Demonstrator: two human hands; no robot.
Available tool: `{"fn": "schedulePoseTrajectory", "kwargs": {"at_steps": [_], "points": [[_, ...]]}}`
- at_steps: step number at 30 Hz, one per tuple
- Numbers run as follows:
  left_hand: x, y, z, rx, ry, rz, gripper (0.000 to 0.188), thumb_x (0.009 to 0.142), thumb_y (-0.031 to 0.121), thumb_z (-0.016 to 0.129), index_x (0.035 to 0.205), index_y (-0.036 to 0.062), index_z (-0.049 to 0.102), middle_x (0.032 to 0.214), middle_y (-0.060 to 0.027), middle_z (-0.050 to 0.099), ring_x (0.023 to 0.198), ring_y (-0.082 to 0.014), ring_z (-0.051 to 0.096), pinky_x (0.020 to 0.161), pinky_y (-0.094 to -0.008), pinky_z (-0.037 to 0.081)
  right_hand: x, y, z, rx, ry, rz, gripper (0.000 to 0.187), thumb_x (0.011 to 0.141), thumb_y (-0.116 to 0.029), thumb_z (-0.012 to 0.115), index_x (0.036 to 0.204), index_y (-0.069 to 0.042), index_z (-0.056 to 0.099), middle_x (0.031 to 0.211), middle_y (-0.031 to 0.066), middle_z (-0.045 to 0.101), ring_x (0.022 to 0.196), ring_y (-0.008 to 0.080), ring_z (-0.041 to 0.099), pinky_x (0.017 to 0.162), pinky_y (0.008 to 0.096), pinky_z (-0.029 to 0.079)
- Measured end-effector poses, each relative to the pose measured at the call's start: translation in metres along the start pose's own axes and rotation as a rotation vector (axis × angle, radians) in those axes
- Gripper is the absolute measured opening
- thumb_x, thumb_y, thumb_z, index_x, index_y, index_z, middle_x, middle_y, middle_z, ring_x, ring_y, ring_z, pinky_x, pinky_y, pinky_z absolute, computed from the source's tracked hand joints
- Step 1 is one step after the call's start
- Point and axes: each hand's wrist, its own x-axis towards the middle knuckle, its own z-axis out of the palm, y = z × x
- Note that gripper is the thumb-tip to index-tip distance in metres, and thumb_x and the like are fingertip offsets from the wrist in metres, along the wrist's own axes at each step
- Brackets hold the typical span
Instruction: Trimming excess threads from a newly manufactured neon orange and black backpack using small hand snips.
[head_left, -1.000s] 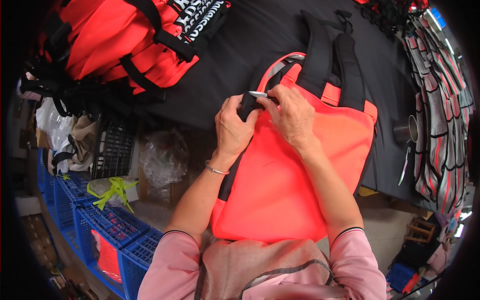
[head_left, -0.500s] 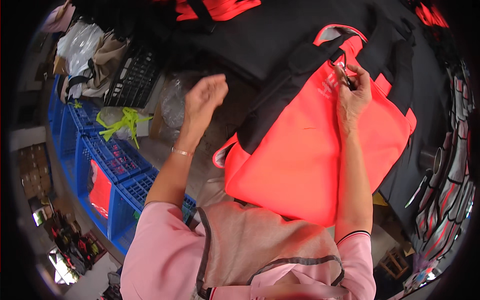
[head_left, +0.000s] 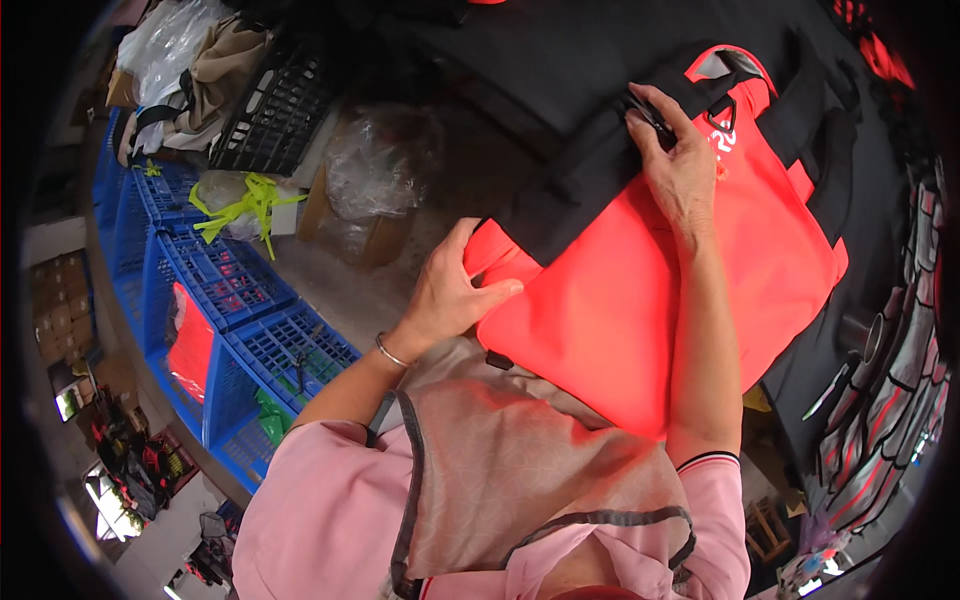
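A bright red and black sewn fabric piece (head_left: 590,310), like a bag or vest, lies before me on the black-covered table, partly reaching over its near edge. At its left side my left hand (head_left: 445,285) pinches a red tab (head_left: 497,252) between thumb and fingers. My right hand (head_left: 680,165) is closed round a small dark tool (head_left: 652,118), perhaps thread snips, over the black strap (head_left: 590,170) near the top. Right of that hand are a black ring (head_left: 720,115) and white print. My fingers partly hide the tool.
Blue plastic crates (head_left: 225,290) stand at the left, with yellow-green straps (head_left: 245,212) on top. Behind them is a black crate (head_left: 270,105); clear plastic (head_left: 380,160) sits in a carton. A metal cup (head_left: 860,333) and striped grey pieces (head_left: 900,370) are at the right.
My left hand has come down from the air and taken hold of the red tab. My right hand has moved left with the dark tool, from near the ring to the black strap.
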Motion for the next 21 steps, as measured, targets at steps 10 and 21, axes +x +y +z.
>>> {"fn": "schedulePoseTrajectory", "kwargs": {"at_steps": [10,21], "points": [[-0.006,0.004,0.017,0.089,0.207,0.206,0.055,0.072,0.01,0.083,0.119,-0.0011,0.055,0.102,-0.0214,0.067,0.093,-0.0374,0.069,0.08,-0.0403,0.055,0.0,0.002,-0.013,0.296,0.027,-0.019,0.039,0.089,-0.017,0.073,0.128,-0.011,0.067,0.11,0.0047,0.073,0.103,0.0105,0.065,0.095,0.0255,0.049],[-0.009,-0.005,0.025,0.192,0.251,0.275,0.054,0.073,0.007,0.08,0.121,0.0014,0.055,0.104,-0.0203,0.067,0.094,-0.0396,0.068,0.081,-0.0409,0.055,-0.05,-0.042,-0.008,0.045,0.001,0.17,0.082,0.08,-0.025,0.079,0.15,-0.01,0.038,0.068,0.0072,0.056,0.065,0.0143,0.059,0.065,0.0309,0.052]]}}
